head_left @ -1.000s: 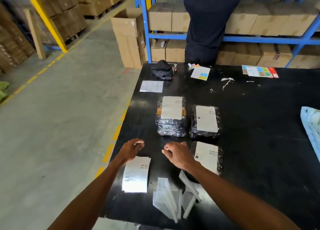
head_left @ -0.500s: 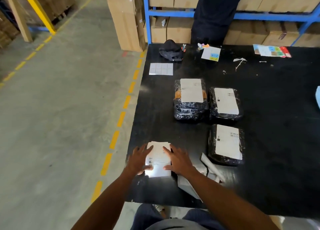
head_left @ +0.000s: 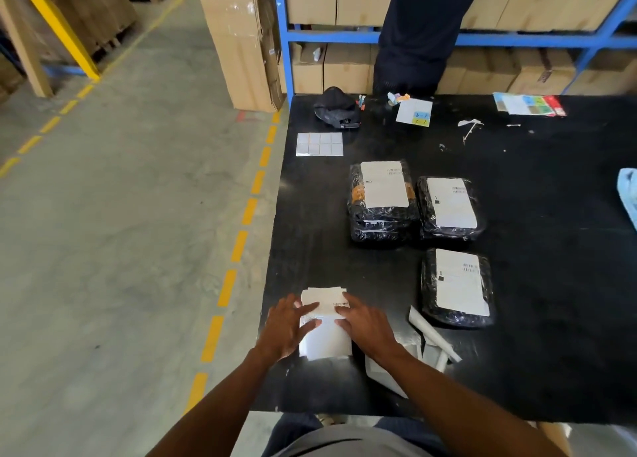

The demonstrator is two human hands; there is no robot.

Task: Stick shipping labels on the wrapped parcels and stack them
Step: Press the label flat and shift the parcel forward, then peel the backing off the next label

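Resting flat on the pile of labels [head_left: 324,322] at the desk's [head_left: 551,318] seven o'clock corner, the left hand [head_left: 287,329] and right hand [head_left: 367,325] have fingers spread open, gripping nothing. Three labelled parcels lie apart: a stack [head_left: 381,203] at twelve o'clock, one parcel [head_left: 450,208] beside it, another [head_left: 456,287] at three o'clock from the hands. Best, I judge, to pin the pile with one hand and peel a single sheet by its corner.

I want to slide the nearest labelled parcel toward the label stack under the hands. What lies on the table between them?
In the head view, peeled white backing strips lie between the label stack and the nearest parcel, just beyond the right hand; otherwise bare black table.
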